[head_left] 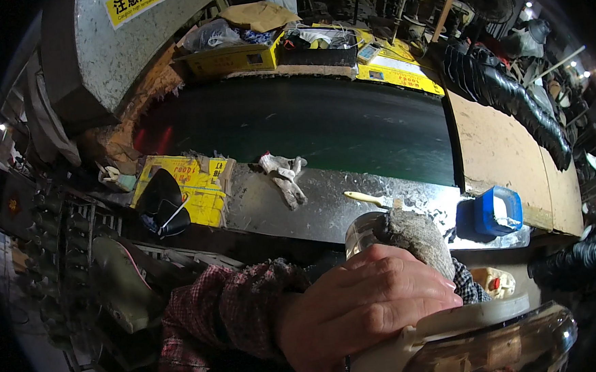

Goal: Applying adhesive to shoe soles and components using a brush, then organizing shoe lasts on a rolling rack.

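My left hand [377,300], bare, reaches across from a plaid sleeve with its fingers bent and pressed together over a clear container [361,231]. Very close to the camera, a white plastic collar [473,317] and a smoky see-through dome-shaped part [492,351] fill the lower right; they look like pieces of the same container. My right hand [420,238] wears a grey knitted glove and curls around the container's clear far end. Most of its fingers, and the grip under the left hand, are hidden. A matching glove, off-white and crumpled [285,176], lies on the metal ledge.
A brush [367,199] lies on the metal ledge [265,212], near a blue tub [499,211] with white contents. Beyond stretches a dark green conveyor belt [294,118]. Yellow cartons [199,185] border it; dark boot-like pieces [162,201] and olive boots [120,285] are at left.
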